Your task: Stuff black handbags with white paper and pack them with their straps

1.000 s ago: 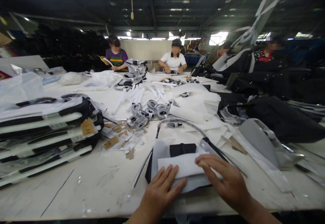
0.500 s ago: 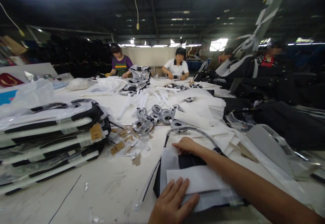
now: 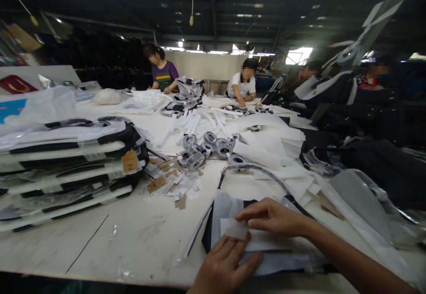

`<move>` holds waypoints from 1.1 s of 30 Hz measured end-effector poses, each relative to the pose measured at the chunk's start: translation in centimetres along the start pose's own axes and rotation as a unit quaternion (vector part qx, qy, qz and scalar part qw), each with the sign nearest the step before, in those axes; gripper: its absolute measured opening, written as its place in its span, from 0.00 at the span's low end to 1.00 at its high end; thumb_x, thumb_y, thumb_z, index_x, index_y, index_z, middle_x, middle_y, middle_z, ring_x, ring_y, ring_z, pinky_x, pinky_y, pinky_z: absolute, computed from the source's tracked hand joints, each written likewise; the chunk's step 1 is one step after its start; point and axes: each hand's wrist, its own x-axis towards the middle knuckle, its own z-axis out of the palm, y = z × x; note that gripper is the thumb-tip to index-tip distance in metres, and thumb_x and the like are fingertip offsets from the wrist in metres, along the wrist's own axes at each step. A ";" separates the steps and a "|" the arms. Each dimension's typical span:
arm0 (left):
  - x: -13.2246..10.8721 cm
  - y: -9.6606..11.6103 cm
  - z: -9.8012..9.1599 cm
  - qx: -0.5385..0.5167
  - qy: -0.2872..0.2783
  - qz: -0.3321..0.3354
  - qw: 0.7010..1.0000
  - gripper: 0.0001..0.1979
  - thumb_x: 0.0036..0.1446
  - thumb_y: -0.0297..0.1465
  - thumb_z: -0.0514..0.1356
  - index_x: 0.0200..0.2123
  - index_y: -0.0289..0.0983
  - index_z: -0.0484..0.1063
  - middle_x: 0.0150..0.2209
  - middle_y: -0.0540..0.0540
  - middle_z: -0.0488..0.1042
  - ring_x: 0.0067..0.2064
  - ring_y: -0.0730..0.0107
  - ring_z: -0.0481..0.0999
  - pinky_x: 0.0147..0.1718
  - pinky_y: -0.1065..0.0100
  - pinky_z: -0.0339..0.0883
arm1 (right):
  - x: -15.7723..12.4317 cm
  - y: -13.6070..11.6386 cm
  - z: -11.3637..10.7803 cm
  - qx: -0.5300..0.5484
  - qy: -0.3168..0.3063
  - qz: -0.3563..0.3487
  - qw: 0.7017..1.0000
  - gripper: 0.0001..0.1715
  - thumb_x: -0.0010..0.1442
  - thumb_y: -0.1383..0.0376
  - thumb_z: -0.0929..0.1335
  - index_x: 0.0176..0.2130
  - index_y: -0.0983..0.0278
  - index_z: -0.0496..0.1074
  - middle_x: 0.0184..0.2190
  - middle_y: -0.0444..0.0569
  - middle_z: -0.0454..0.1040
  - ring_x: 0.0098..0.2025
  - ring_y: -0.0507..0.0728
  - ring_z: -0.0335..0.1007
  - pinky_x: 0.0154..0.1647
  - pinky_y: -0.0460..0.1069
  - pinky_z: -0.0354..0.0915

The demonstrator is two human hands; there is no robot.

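Right hand (image 3: 271, 218): back over my sheet (image 3: 274, 243), fingers parted.
Left hand (image 3: 224, 265): fingers together, thumb apart.
Sheet: likely light, limp; I'd pinch edges.

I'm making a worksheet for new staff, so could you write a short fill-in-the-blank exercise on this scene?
1. The left hand has its fingers on a sheet coloured ____.
2. In the picture, the right hand sits higher than the ____ hand.
3. One co-worker in a striped apron wears a ____ top.

Missing words: white; left; purple.
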 end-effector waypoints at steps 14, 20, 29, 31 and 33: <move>0.3 0.1 0.0 -0.004 -0.002 -0.010 1.000 0.15 0.68 0.30 0.56 0.54 0.49 0.74 0.53 0.46 0.78 0.48 0.69 0.81 0.50 0.65 0.75 | 4.1 2.8 0.4 -0.276 0.148 0.051 0.948 0.22 0.54 0.57 0.74 0.48 0.62 0.76 0.41 0.50 0.78 0.38 0.57 0.74 0.42 0.51 0.67; 0.4 0.0 0.0 0.013 -0.002 -0.001 1.000 0.16 0.68 0.30 0.56 0.55 0.50 0.73 0.54 0.48 0.77 0.51 0.68 0.79 0.50 0.66 0.74 | 4.9 2.5 -0.7 -0.277 0.097 0.059 0.954 0.16 0.54 0.54 0.73 0.39 0.59 0.82 0.37 0.49 0.82 0.39 0.61 0.76 0.42 0.51 0.67; 0.6 -0.2 0.0 0.019 -0.001 0.012 1.000 0.16 0.68 0.29 0.54 0.52 0.50 0.75 0.52 0.46 0.79 0.50 0.65 0.80 0.47 0.64 0.76 | 7.3 2.5 -2.9 -0.275 -0.001 0.048 0.960 0.21 0.63 0.56 0.65 0.28 0.65 0.80 0.24 0.44 0.77 0.29 0.55 0.70 0.32 0.46 0.61; 0.6 -0.3 -0.1 0.031 -0.002 0.020 0.999 0.16 0.69 0.29 0.53 0.52 0.51 0.76 0.51 0.47 0.79 0.51 0.64 0.80 0.46 0.64 0.77 | 8.3 3.2 -3.7 -0.293 -0.003 0.049 0.955 0.19 0.62 0.61 0.64 0.28 0.66 0.80 0.24 0.44 0.77 0.29 0.55 0.69 0.31 0.46 0.60; 0.7 -0.4 -0.1 0.037 0.001 0.022 0.999 0.15 0.69 0.30 0.54 0.51 0.52 0.76 0.51 0.48 0.79 0.50 0.65 0.80 0.46 0.65 0.76 | 9.3 3.9 -4.4 -0.313 0.006 0.047 0.949 0.16 0.61 0.65 0.64 0.33 0.66 0.81 0.29 0.47 0.80 0.32 0.56 0.72 0.35 0.46 0.62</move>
